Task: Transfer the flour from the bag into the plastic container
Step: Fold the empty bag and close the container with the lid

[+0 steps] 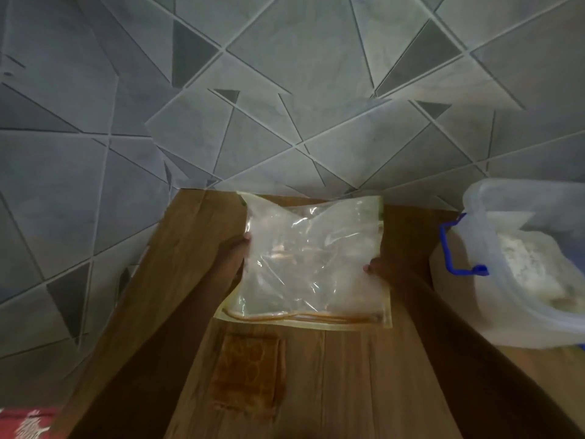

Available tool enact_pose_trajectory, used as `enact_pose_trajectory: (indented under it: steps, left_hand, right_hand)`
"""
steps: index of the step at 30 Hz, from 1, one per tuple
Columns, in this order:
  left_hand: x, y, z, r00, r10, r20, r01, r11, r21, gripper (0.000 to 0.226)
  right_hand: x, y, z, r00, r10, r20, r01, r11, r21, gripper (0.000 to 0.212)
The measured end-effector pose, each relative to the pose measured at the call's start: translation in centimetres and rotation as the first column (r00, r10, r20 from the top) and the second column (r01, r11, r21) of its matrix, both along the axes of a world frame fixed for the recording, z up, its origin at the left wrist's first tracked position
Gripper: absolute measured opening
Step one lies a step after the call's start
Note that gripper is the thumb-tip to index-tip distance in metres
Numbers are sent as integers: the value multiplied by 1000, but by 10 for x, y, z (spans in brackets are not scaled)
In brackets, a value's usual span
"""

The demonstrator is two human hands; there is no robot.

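Observation:
A clear plastic zip bag [311,258] dusted white inside is held flat above the wooden table [177,258], its zip edge toward me. My left hand [232,258] grips the bag's left edge and my right hand [384,270] grips its right edge. The bag looks nearly flat, with little in it. The translucent plastic container [493,296] stands on the table at the right, open, with white flour [522,267] heaped inside. A blue clip handle [451,251] hangs on its left side.
A brown rectangular patch [248,372] marks the tabletop below the bag. Grey geometric floor tiles [285,90] lie beyond the table's far and left edges. Something red and white [27,423] shows at the bottom left corner.

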State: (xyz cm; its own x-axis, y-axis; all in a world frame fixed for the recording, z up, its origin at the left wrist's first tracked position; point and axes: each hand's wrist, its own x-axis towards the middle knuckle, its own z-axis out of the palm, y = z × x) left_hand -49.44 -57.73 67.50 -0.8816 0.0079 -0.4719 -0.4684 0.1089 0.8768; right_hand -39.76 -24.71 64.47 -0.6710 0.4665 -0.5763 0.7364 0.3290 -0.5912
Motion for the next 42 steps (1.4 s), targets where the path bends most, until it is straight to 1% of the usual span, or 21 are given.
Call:
enact_pose_trajectory:
  steps: [2,4,6,9,12,14,16,19,22,23,25,26,27,29,30,32,34,36,37,40,42]
  left_hand:
    - [-2,-6,-17,1000,4,-9,-4,1000,-21,37]
    - [0,-13,-41,994,-71,-81,69,997,-34,52]
    - [7,-19,-52,975,-158,-156,147,986,-80,52]
    - [25,-18,-28,956,-182,-229,190,982,13,43]
    - [30,-15,-28,953,-186,-240,210,974,80,36]
    - [31,-12,-29,962,-174,-211,173,985,-21,23]
    - [30,-10,-30,960,-198,-196,152,962,-227,32]
    - [26,-4,-34,953,-224,-203,112,886,-449,39]
    - [26,1,-35,924,-265,-277,58,811,-583,40]
    - [29,2,-36,885,-309,-348,-25,715,-699,46]
    - [40,6,-35,755,-455,-471,-251,463,-850,55]
    - [45,8,-32,658,-549,-516,-305,432,-849,55]
    - [48,10,-30,544,-651,-530,-281,453,-846,52]
    - [50,13,-38,374,-801,-467,-150,445,-883,50]
    - [50,13,-44,360,-841,-403,-91,399,-913,51]
    - [49,13,-57,428,-861,-275,18,313,-950,56]
    - [46,13,-68,483,-853,-195,110,280,-954,60]
    - [44,16,-71,503,-845,-182,163,299,-940,56]
    - [44,19,-71,516,-830,-212,172,343,-923,54]
    - [57,32,-58,587,-714,-381,182,575,-798,47]
    - [70,45,-43,627,-613,-480,184,716,-674,42]
  right_hand:
    - [5,4,-9,1000,18,12,-19,998,52,37]
    - [12,6,-16,1000,-19,24,17,997,73,34]
    - [17,1,-15,995,-65,-70,72,990,117,30]
    - [27,6,-31,977,-48,-207,97,967,234,71]
    - [37,6,-26,947,33,-321,63,957,284,67]
    - [36,3,-20,946,72,-318,34,948,315,64]
    - [35,0,-21,935,66,-347,48,950,310,68]
    - [38,0,-26,940,215,-266,-97,914,395,72]
    - [46,-9,-26,932,363,-26,-261,717,646,89]
    - [47,-13,-26,927,375,23,-293,682,671,89]
    - [48,-22,-26,895,445,21,-333,636,696,82]
    - [48,-26,-25,869,495,7,-357,618,700,76]
    - [48,-30,-26,838,546,6,-395,597,698,71]
    - [50,-34,-32,795,606,26,-479,601,639,65]
    - [51,-36,-37,788,615,31,-510,623,593,64]
    - [55,-39,-46,777,628,40,-539,631,557,62]
    - [57,-41,-52,771,635,41,-542,621,567,61]
    - [56,-42,-51,794,606,35,-528,661,533,59]
    - [56,-44,-48,812,583,2,-503,699,509,59]
    - [58,-51,-34,856,462,-231,-328,832,448,52]
    - [65,-56,-17,866,307,-396,-158,918,365,45]
